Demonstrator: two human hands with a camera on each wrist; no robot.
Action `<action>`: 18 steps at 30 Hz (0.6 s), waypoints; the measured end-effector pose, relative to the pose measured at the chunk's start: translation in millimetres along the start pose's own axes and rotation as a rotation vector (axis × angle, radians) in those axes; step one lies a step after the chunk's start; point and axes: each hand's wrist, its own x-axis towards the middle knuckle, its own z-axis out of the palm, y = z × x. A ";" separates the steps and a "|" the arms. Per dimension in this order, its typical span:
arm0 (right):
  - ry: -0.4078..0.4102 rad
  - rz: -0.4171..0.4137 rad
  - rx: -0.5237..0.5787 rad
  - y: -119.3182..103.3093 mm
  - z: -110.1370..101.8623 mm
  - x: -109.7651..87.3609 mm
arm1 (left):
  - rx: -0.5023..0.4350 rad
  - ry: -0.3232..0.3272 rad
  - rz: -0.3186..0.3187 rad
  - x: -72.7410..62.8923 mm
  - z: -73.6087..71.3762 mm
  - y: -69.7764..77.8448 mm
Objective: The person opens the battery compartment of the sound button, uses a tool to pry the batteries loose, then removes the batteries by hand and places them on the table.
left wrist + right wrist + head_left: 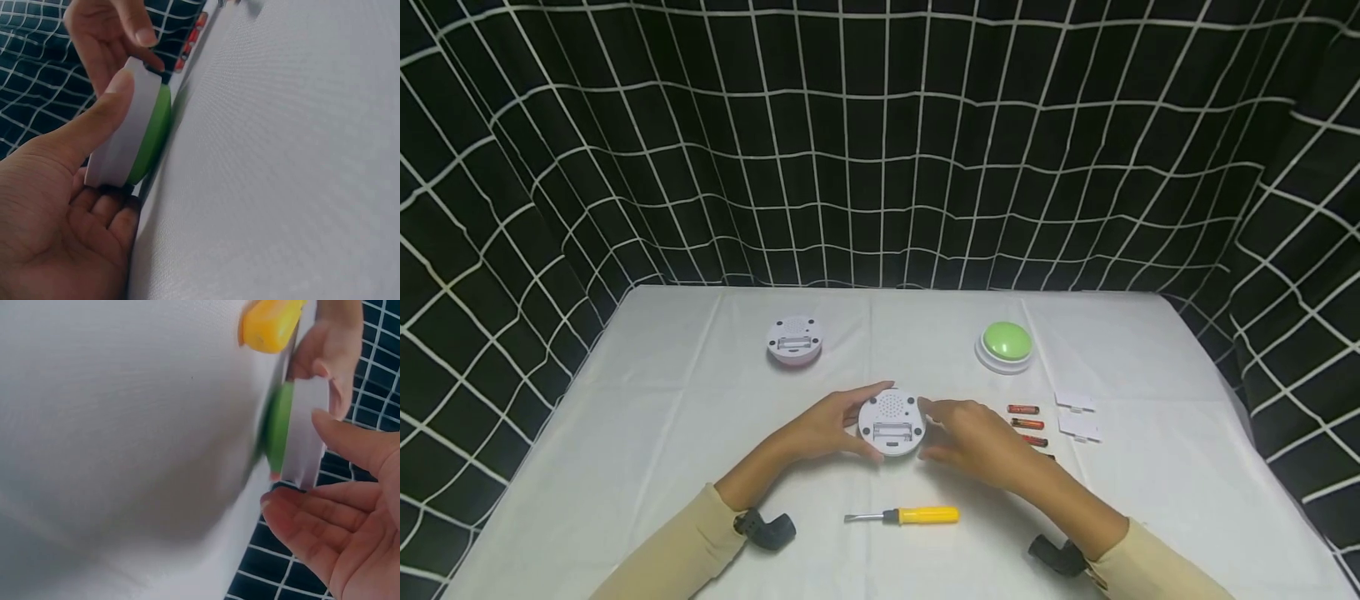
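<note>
A round white push button with a green dome lies upside down at the middle of the table, its open battery compartment and speaker holes facing up. My left hand grips its left side, thumb on the near rim and fingers round the far side. In the left wrist view the green dome is down against the cloth. At the right side is my right hand, fingers spread; in the right wrist view its thumb is right at the white rim and the other fingers lie loosely below.
A yellow-handled screwdriver lies in front. Several red batteries and two white battery covers are on the right. Behind stand an upright green button and an upside-down pink one. A gridded black curtain surrounds the table.
</note>
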 end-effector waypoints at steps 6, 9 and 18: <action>-0.002 0.006 0.069 -2.7 3.6 5.9 | 0.031 -0.001 -0.009 0.2 -1.4 1.5; 0.003 0.014 0.125 -4.0 4.8 8.2 | 0.048 0.007 -0.022 0.4 -1.7 2.5; 0.012 0.051 0.202 -5.7 5.0 9.4 | 0.029 0.014 -0.044 2.6 2.4 5.1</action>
